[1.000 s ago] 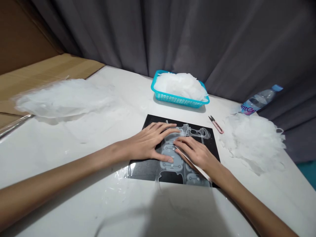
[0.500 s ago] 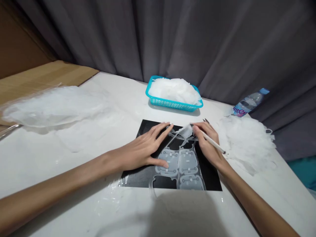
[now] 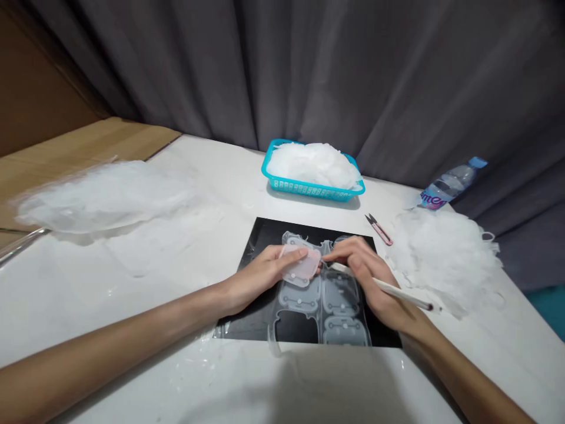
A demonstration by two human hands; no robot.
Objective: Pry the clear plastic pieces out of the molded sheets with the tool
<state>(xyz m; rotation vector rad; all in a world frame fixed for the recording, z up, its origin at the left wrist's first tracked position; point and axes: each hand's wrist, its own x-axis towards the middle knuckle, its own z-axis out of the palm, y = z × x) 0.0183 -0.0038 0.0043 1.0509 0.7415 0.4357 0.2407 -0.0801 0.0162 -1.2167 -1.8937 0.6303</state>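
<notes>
My left hand [image 3: 269,270] pinches a small translucent, rounded-square plastic piece [image 3: 301,268] between thumb and fingers, above a black mat [image 3: 256,306]. In my right hand [image 3: 371,277] is a slim white pen-like tool [image 3: 397,290], its back end pointing right toward my wrist. The fingertips of my right hand are close to the right edge of the held piece. Beneath both hands, a clear molded plastic sheet [image 3: 300,295] with several rounded-square shapes lies on the mat. Part of the sheet is hidden by my hands.
A turquoise basket [image 3: 313,188] full of white pieces stands at the back. Thread snips [image 3: 378,229] lie right of the mat, beside a white pile [image 3: 445,256] and a water bottle [image 3: 452,185]. A plastic bag of white material [image 3: 97,197] and cardboard [image 3: 132,134] are at left.
My left hand has lifted from lying spread on the sheet and now holds the separate piece. My right hand has moved down nearer it with the tool, uncovering the snips.
</notes>
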